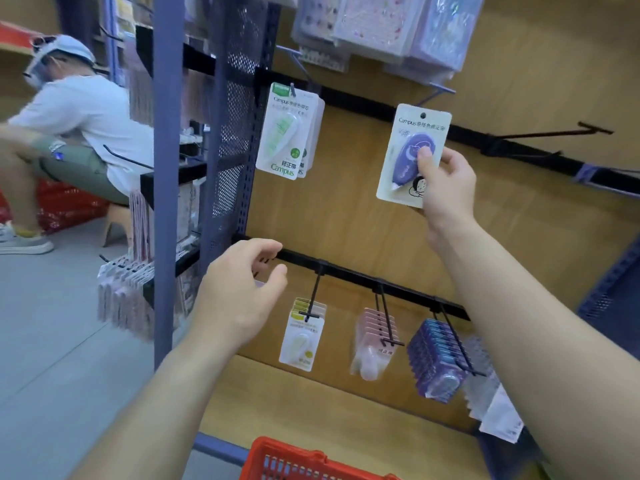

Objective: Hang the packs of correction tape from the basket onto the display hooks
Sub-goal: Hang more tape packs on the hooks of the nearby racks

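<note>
Pinching a cream card pack with a purple correction-tape dispenser (414, 152) in the right hand (448, 183): thumb on the clear blister, fingers behind the card, pack upright and not yet hung, punch hole just below the tip of a grey-blue wire hook (437, 92). Left hand (242, 292) loosely curled, holding nothing, hovering by the lower black metal rail (349, 271). Gripped low, so liable to tilt at the top and miss the hook tip with so small a hole. Liable too to slip off the smooth blister and drop toward the red plastic basket (294, 457) below. Possibly bound for the wrong hook: matching purple packs (437, 362) already stacked on the lower row, green card packs (285, 133) alone on the upper. Safer with the idle hand steadying the hook.
</note>
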Available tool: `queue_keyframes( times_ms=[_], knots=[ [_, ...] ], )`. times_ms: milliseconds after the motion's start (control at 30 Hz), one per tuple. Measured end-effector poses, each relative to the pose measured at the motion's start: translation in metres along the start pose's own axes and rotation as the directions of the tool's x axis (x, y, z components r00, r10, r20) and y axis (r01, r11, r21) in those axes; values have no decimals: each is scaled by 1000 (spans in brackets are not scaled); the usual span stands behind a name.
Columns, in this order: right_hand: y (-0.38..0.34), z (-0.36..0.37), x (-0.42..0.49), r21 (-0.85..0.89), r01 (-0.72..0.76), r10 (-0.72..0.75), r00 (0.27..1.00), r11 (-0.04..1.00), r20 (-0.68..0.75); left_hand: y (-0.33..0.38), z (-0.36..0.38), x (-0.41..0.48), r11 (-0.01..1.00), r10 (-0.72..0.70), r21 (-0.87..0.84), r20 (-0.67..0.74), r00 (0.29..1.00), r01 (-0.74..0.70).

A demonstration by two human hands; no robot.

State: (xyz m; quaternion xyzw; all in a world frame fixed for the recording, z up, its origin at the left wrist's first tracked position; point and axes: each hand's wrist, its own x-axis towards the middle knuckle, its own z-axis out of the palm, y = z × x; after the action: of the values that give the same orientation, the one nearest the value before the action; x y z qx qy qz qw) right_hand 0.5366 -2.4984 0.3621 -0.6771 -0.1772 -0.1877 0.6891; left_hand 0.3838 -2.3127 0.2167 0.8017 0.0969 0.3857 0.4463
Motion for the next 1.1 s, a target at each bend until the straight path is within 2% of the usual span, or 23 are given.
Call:
queue_keyframes(
  times_ms=[267, 600, 767, 900, 1000, 1100],
  knots=[
    [1, 4, 6, -36, -3, 4, 1000, 999, 25, 1, 5, -1, 1000, 3, -7, 8, 1000, -3],
    [2, 6, 7, -4, -9, 9, 998, 1000, -54, 5, 8, -2, 1000, 10, -19, 11, 1000, -9],
    [4, 9, 19, -60, -90, 89, 996, 994, -19, 5, 9, -2, 1000, 11, -25, 6, 1000, -11],
    [15, 10, 26, -232, -197, 204, 979, 953, 9, 7, 12, -2, 1000, 14, -22, 11, 1000, -14],
    [34, 4, 19, -467, -220, 250, 968, 856, 2, 6, 16, -3, 1000, 17, -13, 37, 999, -17],
    [61, -11, -2, -613, -213, 296, 955, 761, 36, 3, 23, -10, 1000, 11, 21, 85, 996, -13]
  ],
)
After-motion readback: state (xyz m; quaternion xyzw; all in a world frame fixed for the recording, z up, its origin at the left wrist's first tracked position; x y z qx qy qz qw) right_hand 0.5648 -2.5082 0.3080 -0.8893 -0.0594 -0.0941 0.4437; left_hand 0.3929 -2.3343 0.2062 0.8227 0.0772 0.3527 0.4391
